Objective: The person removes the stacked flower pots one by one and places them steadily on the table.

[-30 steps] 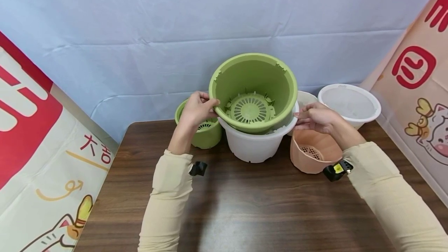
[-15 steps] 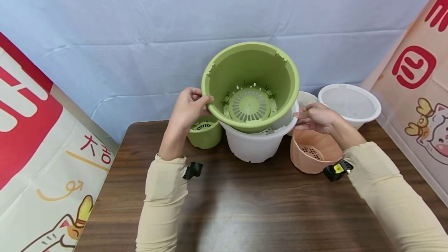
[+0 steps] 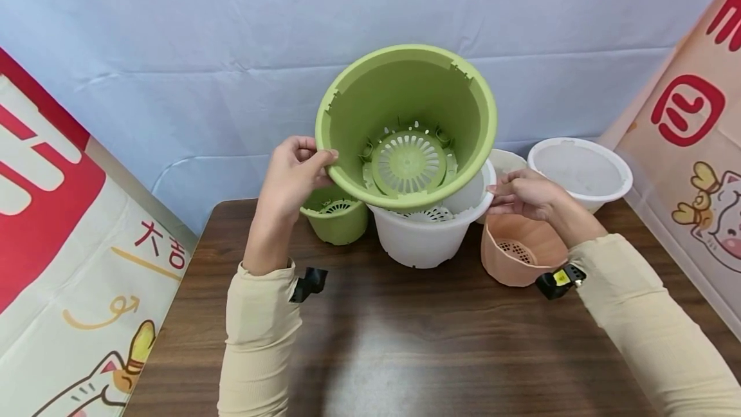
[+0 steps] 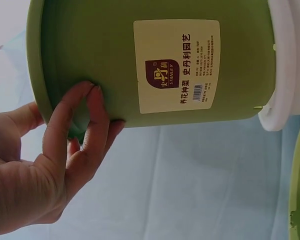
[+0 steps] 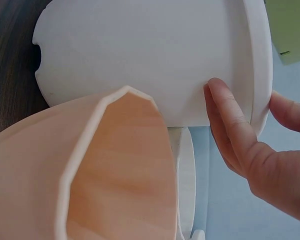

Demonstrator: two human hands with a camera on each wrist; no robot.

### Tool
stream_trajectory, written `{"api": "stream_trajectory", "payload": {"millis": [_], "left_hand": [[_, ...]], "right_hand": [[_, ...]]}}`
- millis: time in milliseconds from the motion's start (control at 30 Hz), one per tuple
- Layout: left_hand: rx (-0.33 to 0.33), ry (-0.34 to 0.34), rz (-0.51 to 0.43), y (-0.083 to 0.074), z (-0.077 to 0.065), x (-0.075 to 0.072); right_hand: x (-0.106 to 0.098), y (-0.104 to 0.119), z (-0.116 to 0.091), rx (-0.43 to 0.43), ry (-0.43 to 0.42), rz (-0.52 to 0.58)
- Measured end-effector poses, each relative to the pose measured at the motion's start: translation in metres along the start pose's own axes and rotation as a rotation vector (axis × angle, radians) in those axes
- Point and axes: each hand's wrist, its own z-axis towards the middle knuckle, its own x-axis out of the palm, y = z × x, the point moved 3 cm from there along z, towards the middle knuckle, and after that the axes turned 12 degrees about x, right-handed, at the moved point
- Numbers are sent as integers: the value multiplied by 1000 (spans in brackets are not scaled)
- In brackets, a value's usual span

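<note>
A large green flower pot (image 3: 408, 185) with a slotted base hangs tilted above a white flower pot (image 3: 419, 243), overlapping its mouth in the head view. My left hand (image 3: 289, 176) pinches the green pot's rim at its left side, thumb on top and fingers underneath. In the left wrist view a printed label (image 4: 178, 66) shows on the green pot's outer wall. My right hand (image 3: 523, 195) grips the white pot's rim at the right, thumb over the edge and fingers against the outer wall. The white pot stands upright on the table.
A small green pot (image 3: 341, 227) stands left of the white one. To the right are a peach faceted pot (image 3: 500, 256), a partly hidden off-white pot (image 3: 506, 161) and a wide white pot (image 3: 579, 169). A wooden table (image 3: 417, 340) lies beneath; a pale cloth (image 3: 231, 31) hangs behind.
The left hand has raised the green pot up and leftward out of the white pot, showing more of the white pot's slotted inside. The right hand has stayed on the white rim.
</note>
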Motion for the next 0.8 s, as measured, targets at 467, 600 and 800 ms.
{"api": "stream_trajectory", "payload": {"millis": [467, 600, 800], "left_hand": [[60, -107, 3, -11, -11, -27], [60, -147, 2, -13, -14, -37], [56, -213, 6, -12, -21, -53]], "right_hand": [[1, 0, 0, 5, -1, -5], [1, 0, 0, 7, -3, -18], [1, 0, 0, 4, -14, -23]]}}
